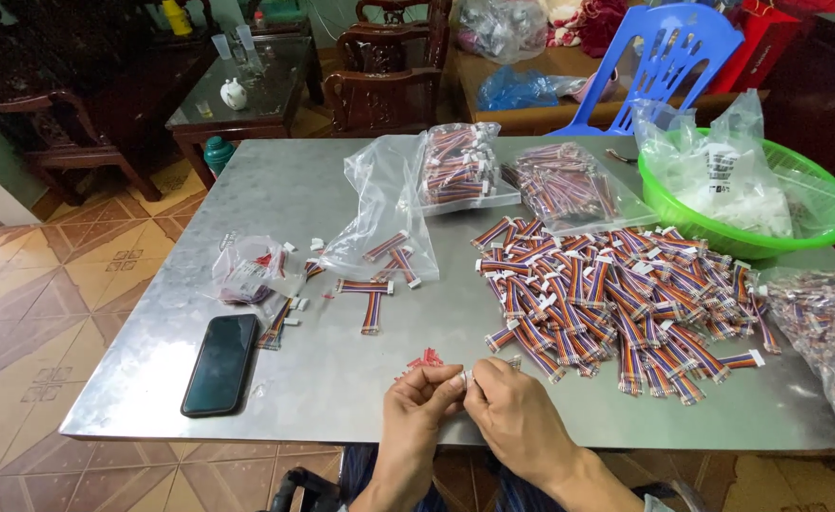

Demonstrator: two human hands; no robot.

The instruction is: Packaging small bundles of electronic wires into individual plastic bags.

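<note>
— Both hands meet at the near edge of the surface (323,190): the left hand (424,398) and the right hand (512,410) pinch one small white connector (467,378) between their fingertips. Each hand is nearly closed, thumb against forefinger.

— Where is the rest of the cable?

— Mostly hidden by the fingers. A few red wires (426,359) lie just beyond the left hand, and whether they join the connector cannot be told.

— How would the person do this part well?

— Judging from the grip, by keeping the piece low over the near edge, so that a dropped part lands on metal and not on the floor tiles. Holding the white plastic body and not the thin wires would probably keep them from kinking.

— And the supply?

— A big pile of rainbow ribbon cables (617,303) spreads toward the right edge, within easy reach of the right hand. Clear bags (455,166) of more cables sit near the far edge, beside a green basket (816,223) at the far right corner. A black phone (221,363) lies near the left edge, well apart from the hands.
</note>
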